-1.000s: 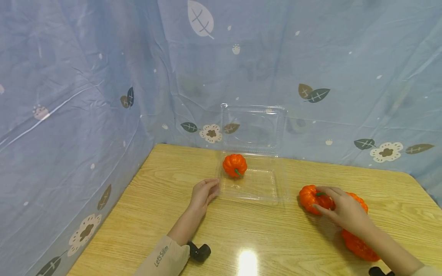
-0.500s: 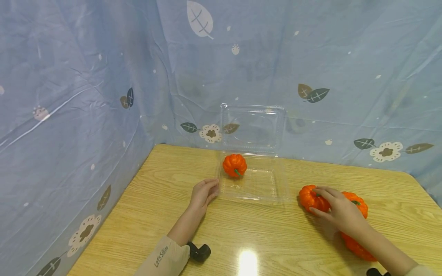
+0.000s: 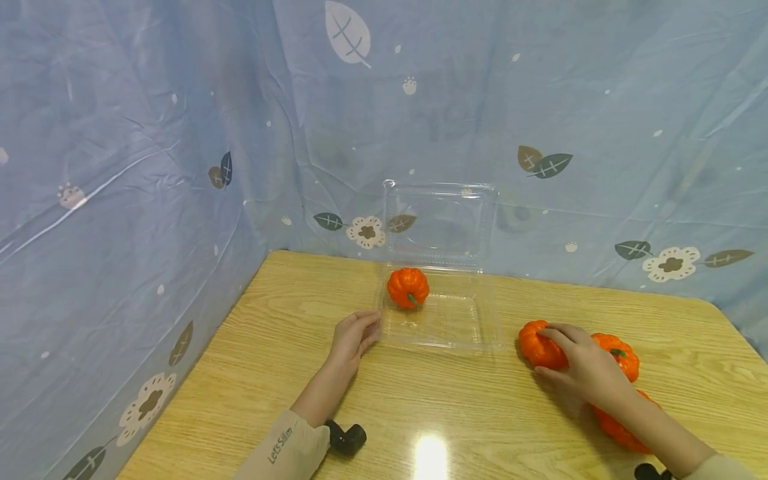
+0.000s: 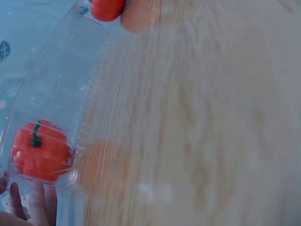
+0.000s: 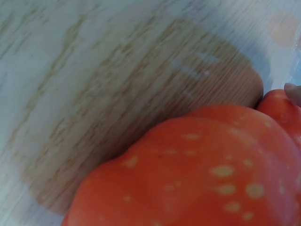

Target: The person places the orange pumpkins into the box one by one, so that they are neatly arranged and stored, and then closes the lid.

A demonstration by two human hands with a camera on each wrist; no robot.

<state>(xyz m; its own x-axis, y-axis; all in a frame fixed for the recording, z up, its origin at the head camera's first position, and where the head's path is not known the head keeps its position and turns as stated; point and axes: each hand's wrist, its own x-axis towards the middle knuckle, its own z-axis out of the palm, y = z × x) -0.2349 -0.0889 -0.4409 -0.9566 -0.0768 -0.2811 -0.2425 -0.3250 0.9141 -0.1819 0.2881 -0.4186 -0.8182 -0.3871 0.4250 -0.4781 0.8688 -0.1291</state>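
Observation:
A clear plastic clamshell box (image 3: 450, 345) stands with its lid raised at the back of the table. Inside its left end sits a small orange toy pumpkin (image 3: 408, 287) with a green stem. My left hand (image 3: 355, 339) touches the box's left side, its fingers fairly straight against the wall in the left wrist view. To the right of the box, my right hand (image 3: 585, 367) grips another toy pumpkin (image 3: 538, 345), fingers over its top and thumb at the near side; its stem is hidden. A fingertip (image 5: 294, 94) shows on that pumpkin in the right wrist view.
Two more orange pumpkins lie by the right forearm: one behind it (image 3: 621, 357), and one partly under it (image 3: 624, 427). A pale-spotted pumpkin (image 5: 202, 174) fills much of the right wrist view. A blue patterned cloth (image 3: 444, 120) hangs behind the wooden table (image 3: 468, 407).
My right hand has shifted slightly left and its fingers have come around the pumpkin, covering its stem. My left hand and the box have stayed in place.

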